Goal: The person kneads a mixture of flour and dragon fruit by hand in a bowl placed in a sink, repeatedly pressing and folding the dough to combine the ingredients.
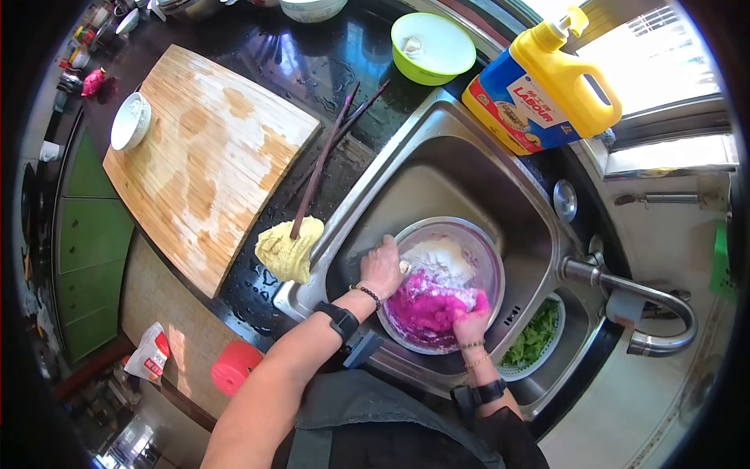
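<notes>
A round metal bowl [498, 270] sits inside the sink basin, with bright pink dough [426, 306] and loose white flour [440, 260] in it. At the bowl's left rim is my left hand [381, 270], its fingers curled over the edge. My right hand [471, 319] presses into the dough at the bowl's right side, its fingertips smeared pink and partly hidden in the dough. A lump of yellow dough [285, 254] lies left of the sink, with dark chopsticks [316, 176] reaching from it across the counter.
A floury wooden board [226, 148] lies at left, a small white bowl [130, 122] on it. Behind the sink stand a green bowl [437, 70] and a yellow detergent jug [531, 94]. The faucet [664, 301] arches over the smaller basin, where leafy greens [535, 336] fill a colander.
</notes>
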